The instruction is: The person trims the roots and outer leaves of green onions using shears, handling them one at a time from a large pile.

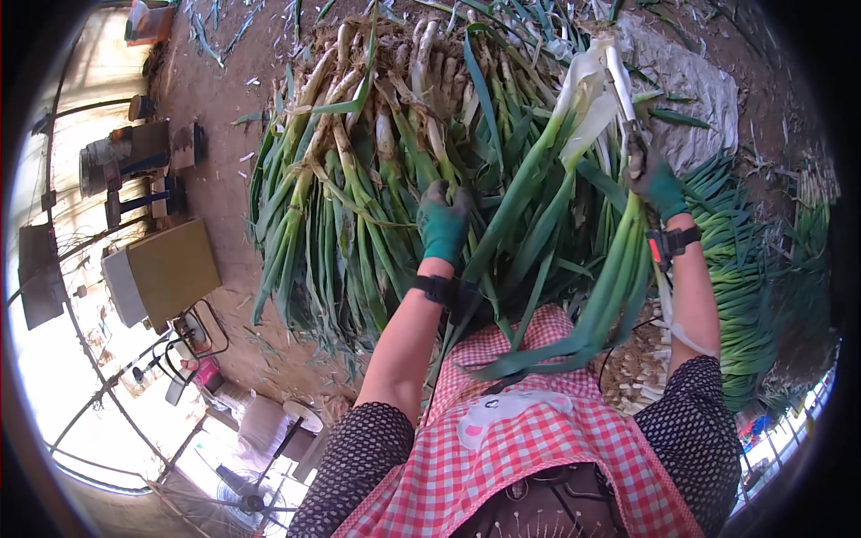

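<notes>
My right hand (657,184), in a green glove with dark fingers, is closed around a large green onion (617,269). Its pale stalk points away from me, and its long leaves hang toward my lap. A loosened, translucent outer layer (589,121) spreads off to the left beside the stalk. Just above the fingers is a narrow dark piece whose kind I cannot make out. Over the heap of unpeeled green onions (359,193), my left hand (446,226), gloved alike, has its fingers curled at a stalk. The fingertips are partly hidden there.
Peeled green onions (731,269) lie in a long row to my right. A pale plastic sheet (686,94) covers soil at the far right. Leftward stand a brown box (170,273), a metal-framed stool (202,332) and a fan (251,498). A checked apron (529,430) covers my lap.
</notes>
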`<action>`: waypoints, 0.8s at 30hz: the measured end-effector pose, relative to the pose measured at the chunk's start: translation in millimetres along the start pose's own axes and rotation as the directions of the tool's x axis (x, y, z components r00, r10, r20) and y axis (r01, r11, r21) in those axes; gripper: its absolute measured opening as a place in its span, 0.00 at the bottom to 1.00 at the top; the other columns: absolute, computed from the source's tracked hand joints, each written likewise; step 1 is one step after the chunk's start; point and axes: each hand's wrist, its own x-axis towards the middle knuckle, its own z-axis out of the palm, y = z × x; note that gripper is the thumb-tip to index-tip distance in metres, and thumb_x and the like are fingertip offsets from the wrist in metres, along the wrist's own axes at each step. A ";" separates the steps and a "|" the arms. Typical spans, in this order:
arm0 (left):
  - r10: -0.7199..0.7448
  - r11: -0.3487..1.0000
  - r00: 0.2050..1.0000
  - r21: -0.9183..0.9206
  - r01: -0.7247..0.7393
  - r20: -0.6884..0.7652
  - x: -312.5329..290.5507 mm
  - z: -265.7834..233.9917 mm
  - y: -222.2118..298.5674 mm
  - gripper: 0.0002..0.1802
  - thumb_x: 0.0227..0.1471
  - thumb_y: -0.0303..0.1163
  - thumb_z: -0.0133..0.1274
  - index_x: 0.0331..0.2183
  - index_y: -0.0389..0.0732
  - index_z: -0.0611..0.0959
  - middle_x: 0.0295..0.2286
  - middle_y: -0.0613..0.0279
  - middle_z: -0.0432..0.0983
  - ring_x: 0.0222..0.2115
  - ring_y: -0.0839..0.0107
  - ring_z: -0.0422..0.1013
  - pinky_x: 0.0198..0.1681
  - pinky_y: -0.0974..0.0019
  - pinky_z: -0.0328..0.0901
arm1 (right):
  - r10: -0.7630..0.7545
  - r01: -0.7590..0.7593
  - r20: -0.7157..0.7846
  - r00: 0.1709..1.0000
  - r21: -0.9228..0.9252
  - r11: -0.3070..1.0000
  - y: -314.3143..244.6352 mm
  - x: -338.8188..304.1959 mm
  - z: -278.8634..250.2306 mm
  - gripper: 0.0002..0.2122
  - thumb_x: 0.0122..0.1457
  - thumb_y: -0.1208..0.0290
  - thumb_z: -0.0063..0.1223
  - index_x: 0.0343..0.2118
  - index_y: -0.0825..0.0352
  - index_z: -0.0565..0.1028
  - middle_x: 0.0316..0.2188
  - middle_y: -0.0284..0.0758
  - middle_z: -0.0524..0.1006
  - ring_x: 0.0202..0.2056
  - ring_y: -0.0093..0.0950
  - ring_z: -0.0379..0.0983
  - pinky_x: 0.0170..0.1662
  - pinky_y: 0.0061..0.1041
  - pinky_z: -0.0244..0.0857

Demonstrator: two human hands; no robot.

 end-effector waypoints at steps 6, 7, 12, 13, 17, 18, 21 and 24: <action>-0.421 0.834 0.906 0.413 0.366 0.047 -18.6 74.7 -9.8 0.41 0.46 0.46 0.69 0.56 0.37 0.71 0.45 0.42 0.80 0.47 0.45 0.78 0.51 0.48 0.72 | 0.155 -0.136 0.026 0.988 -0.363 0.922 60.0 -27.7 10.1 0.25 0.53 0.52 0.62 0.49 0.65 0.75 0.35 0.50 0.82 0.39 0.52 0.80 0.43 0.46 0.74; -0.459 0.801 0.888 0.437 0.410 0.008 -27.7 78.3 -15.9 0.45 0.45 0.47 0.71 0.58 0.39 0.68 0.47 0.41 0.79 0.49 0.44 0.78 0.52 0.47 0.72 | 0.195 -0.156 0.119 0.973 -0.276 0.948 33.1 -35.9 31.3 0.25 0.53 0.51 0.62 0.48 0.64 0.76 0.37 0.50 0.82 0.40 0.53 0.80 0.44 0.46 0.74; -0.520 0.839 0.830 0.301 0.452 0.203 -45.1 50.3 -51.7 0.36 0.46 0.42 0.66 0.54 0.36 0.74 0.43 0.41 0.82 0.44 0.44 0.80 0.48 0.50 0.73 | 0.343 -0.294 0.568 0.748 -0.180 0.939 -101.5 -84.8 87.5 0.22 0.57 0.53 0.55 0.50 0.61 0.80 0.46 0.49 0.82 0.44 0.48 0.80 0.48 0.40 0.75; -0.488 0.868 0.836 0.238 0.436 0.251 -45.9 43.3 -51.6 0.34 0.47 0.41 0.64 0.53 0.35 0.76 0.41 0.40 0.82 0.42 0.43 0.80 0.47 0.51 0.73 | 0.383 -0.297 0.623 0.682 -0.243 0.924 -124.2 -86.6 86.8 0.22 0.59 0.54 0.52 0.52 0.61 0.80 0.47 0.48 0.81 0.45 0.47 0.80 0.48 0.39 0.75; -0.326 0.886 0.853 -0.183 0.426 0.407 -56.3 17.0 -44.4 0.26 0.48 0.33 0.60 0.49 0.34 0.78 0.34 0.52 0.82 0.34 0.64 0.80 0.37 0.61 0.74 | 0.101 -0.128 0.525 0.845 0.015 0.992 -132.4 -126.0 116.6 0.21 0.61 0.53 0.49 0.41 0.66 0.84 0.33 0.52 0.82 0.37 0.48 0.82 0.42 0.42 0.76; -0.352 0.834 0.832 -0.260 0.487 0.428 -61.2 8.9 -56.9 0.26 0.50 0.32 0.59 0.50 0.33 0.77 0.33 0.56 0.81 0.32 0.70 0.78 0.35 0.65 0.74 | 0.083 -0.083 0.575 0.814 -0.026 0.996 -154.9 -135.1 116.3 0.20 0.61 0.53 0.49 0.40 0.66 0.85 0.31 0.53 0.82 0.36 0.49 0.82 0.41 0.42 0.76; -0.334 0.700 0.825 -0.466 0.541 0.455 -75.1 -2.7 -68.8 0.24 0.54 0.29 0.57 0.51 0.34 0.75 0.34 0.59 0.79 0.31 0.72 0.77 0.34 0.66 0.74 | 0.101 -0.078 0.660 0.744 -0.064 0.995 -185.1 -159.7 123.9 0.22 0.60 0.52 0.50 0.35 0.69 0.85 0.29 0.54 0.81 0.36 0.50 0.82 0.40 0.44 0.76; -0.319 0.607 0.807 -0.547 0.577 0.497 -79.3 -13.6 -66.0 0.22 0.56 0.28 0.56 0.52 0.34 0.74 0.36 0.62 0.78 0.30 0.73 0.76 0.34 0.66 0.74 | 0.128 -0.126 0.619 0.775 -0.048 0.991 -206.2 -157.5 126.1 0.23 0.61 0.52 0.49 0.34 0.71 0.84 0.31 0.55 0.81 0.37 0.52 0.82 0.42 0.45 0.76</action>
